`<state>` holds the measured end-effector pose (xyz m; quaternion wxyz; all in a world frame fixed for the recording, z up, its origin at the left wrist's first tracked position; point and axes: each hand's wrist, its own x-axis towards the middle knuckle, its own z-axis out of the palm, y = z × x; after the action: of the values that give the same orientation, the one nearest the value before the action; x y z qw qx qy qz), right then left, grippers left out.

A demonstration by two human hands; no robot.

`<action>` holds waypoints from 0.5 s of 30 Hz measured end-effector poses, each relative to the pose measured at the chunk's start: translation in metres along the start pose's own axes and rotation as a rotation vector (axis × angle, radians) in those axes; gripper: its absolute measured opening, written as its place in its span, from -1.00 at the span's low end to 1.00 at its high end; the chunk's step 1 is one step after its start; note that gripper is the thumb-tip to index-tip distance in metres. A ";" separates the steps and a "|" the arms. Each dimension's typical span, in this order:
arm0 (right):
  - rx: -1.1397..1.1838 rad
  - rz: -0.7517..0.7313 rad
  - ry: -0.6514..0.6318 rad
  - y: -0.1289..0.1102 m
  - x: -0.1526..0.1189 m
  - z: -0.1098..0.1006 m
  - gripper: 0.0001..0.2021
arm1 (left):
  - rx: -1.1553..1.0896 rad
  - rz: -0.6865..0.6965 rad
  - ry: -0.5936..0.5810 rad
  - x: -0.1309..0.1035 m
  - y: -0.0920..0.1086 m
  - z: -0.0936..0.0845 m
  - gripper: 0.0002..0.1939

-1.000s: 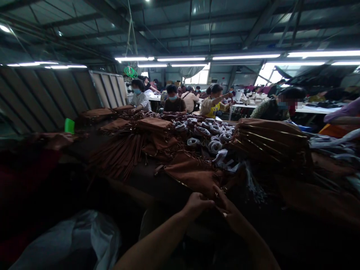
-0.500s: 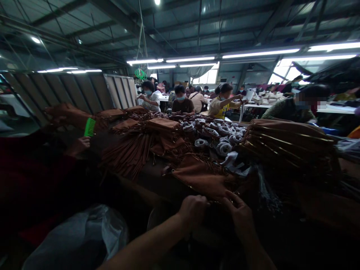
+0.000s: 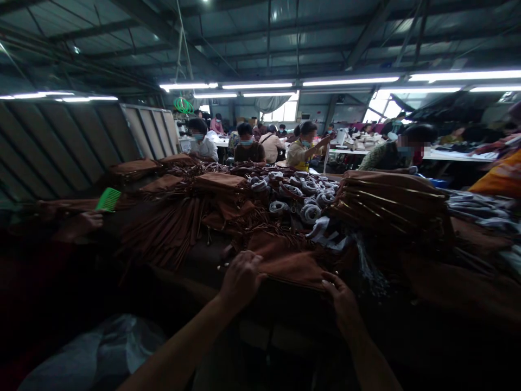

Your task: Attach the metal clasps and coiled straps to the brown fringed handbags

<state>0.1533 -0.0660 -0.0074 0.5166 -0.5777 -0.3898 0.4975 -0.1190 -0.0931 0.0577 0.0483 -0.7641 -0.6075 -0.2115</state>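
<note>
A flat brown bag (image 3: 285, 258) with fringe along its far side lies in front of me, its zippered edge facing me. Fingers bent, my left hand (image 3: 242, 277) grips that near edge toward the left corner; whether a zipper pull is between the fingertips is hidden. At the right corner of the same edge, my right hand (image 3: 342, 296) pinches the bag between thumb and fingers. Just behind the bag lie white-wrapped rolled straps (image 3: 310, 213) and more fringe.
To the right stands a tall stack of brown zippered bags (image 3: 391, 201). Left of centre are more brown bags (image 3: 220, 180) and a fan of brown strips (image 3: 166, 231). A co-worker's hand at the left holds a green comb (image 3: 108, 200). A translucent plastic bag (image 3: 97, 347) sits low left.
My left hand has slid left along the bag's edge, away from my right hand, which stays at the right corner. The view has turned right; the co-worker's green comb appears lower and farther left.
</note>
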 end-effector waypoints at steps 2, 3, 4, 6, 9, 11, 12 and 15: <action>-0.021 -0.002 -0.020 -0.002 0.000 -0.003 -0.46 | -0.165 0.210 -0.063 0.019 0.026 0.014 -0.51; -0.020 0.004 -0.035 -0.003 0.000 -0.005 -0.44 | -0.207 0.277 -0.128 0.030 0.034 0.022 -0.59; -0.018 0.000 -0.051 -0.004 -0.001 -0.006 -0.41 | -0.239 0.311 -0.190 0.040 0.039 0.027 -0.70; -0.050 -0.069 -0.067 -0.006 -0.003 -0.007 -0.28 | -0.284 0.299 -0.238 0.057 0.043 0.033 -0.83; -0.212 -0.222 0.031 -0.007 -0.004 0.000 -0.07 | -0.337 0.228 -0.143 0.074 0.043 0.029 -0.77; -0.282 -0.225 0.140 -0.005 -0.003 0.009 -0.07 | -0.339 0.230 -0.114 0.076 0.044 0.022 -0.77; -0.287 -0.210 0.184 -0.004 -0.001 0.014 -0.11 | -0.334 0.233 -0.106 0.074 0.046 0.020 -0.78; -0.291 -0.211 0.266 -0.001 0.005 0.022 -0.30 | -0.323 0.231 0.005 0.057 0.055 0.024 -0.81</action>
<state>0.1329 -0.0564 -0.0070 0.5239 -0.6627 -0.4440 0.2986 -0.0509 -0.0472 0.0683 -0.0494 -0.8260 -0.4739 -0.3011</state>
